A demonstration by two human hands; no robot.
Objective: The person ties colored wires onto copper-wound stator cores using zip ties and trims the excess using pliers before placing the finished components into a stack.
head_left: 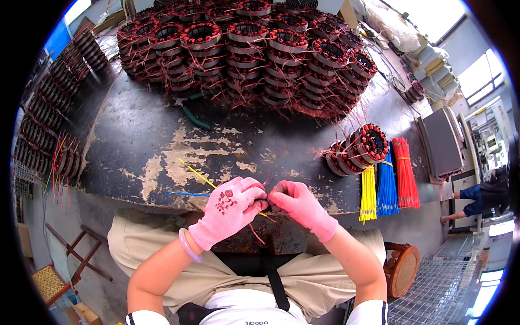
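Both my hands wear pink gloves and meet at the table's near edge. My left hand [230,208] is closed around a yellow wire [199,175] and a blue wire [187,193], whose ends stick out to its left. Below its fingers hangs a short red wire end [256,234]. Thumb and fingers of my right hand [303,206] are pinched together close beside the left fingertips. A small dark bit shows between the hands; what the right fingers grip is hidden.
Stacked wire-wound stators [246,32] fill the table's far side, with green-handled pliers [195,116] before them. More stators [363,149] lie at right beside yellow [368,195], blue [387,187] and red wire bundles [404,173]. Further stators [40,127] line the left. Another person [479,195] is far right.
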